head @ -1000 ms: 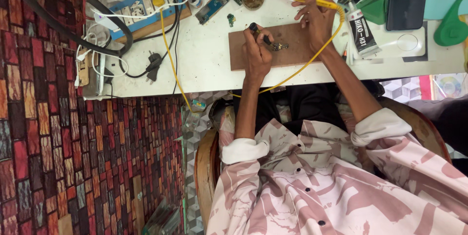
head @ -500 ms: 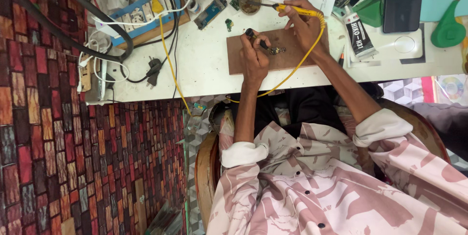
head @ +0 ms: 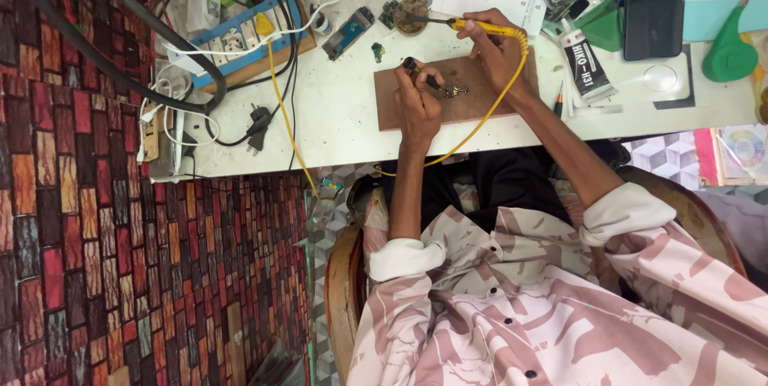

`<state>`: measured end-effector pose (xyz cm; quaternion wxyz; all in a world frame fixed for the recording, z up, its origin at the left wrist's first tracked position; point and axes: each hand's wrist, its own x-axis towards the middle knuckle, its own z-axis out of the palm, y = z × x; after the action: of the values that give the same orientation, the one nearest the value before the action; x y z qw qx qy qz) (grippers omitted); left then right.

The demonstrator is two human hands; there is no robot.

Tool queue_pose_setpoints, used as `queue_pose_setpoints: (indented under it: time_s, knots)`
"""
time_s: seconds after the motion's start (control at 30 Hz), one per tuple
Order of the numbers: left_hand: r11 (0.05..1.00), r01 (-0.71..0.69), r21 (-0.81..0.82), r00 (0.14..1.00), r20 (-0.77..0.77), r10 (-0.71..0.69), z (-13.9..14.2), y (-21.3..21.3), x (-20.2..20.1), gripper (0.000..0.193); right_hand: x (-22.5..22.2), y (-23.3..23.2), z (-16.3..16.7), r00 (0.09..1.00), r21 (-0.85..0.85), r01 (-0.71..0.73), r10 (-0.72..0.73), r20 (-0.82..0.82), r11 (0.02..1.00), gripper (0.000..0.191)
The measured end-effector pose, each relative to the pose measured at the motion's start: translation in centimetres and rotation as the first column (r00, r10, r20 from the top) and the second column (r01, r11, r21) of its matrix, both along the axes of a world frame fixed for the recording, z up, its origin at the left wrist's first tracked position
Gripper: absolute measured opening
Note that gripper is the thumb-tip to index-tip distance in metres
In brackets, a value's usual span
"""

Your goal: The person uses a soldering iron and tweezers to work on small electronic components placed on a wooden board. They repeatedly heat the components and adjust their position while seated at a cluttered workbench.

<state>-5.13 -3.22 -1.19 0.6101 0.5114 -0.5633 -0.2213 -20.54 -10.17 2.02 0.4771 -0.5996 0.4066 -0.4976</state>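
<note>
Firmly grip the tweezers (head: 422, 74) in the left hand (head: 418, 102), pinning the small part (head: 454, 92); the right hand (head: 498, 50), closed around the yellow soldering iron (head: 480, 28), wipes its tip on the round pad (head: 412, 16).
</note>
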Motion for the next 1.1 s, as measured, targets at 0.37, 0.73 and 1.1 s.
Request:
queue_pose_setpoints:
  time_s: [0.37,0.73,1.1]
  knots:
    - [0.999,0.036,-0.027,0.999,-0.031,-0.037,0.4,0.1,0.5,0.032,0.0,-0.1,-0.8,0.999,0.026,0.026,-0.026,0.031,0.999,0.035]
    - [0.998,0.056,-0.038,0.994,-0.089,-0.059,0.3,0.3,0.5,0.033,-5.6,2.4,-4.3,0.894,0.005,0.238,-0.221,0.389,0.971,0.034]
    - [1.0,0.02,0.012,0.999,-0.047,-0.019,-0.6,-0.1,0.5,0.027,-4.9,4.0,-6.4,0.667,0.19,0.52,-0.535,0.519,0.833,0.029]
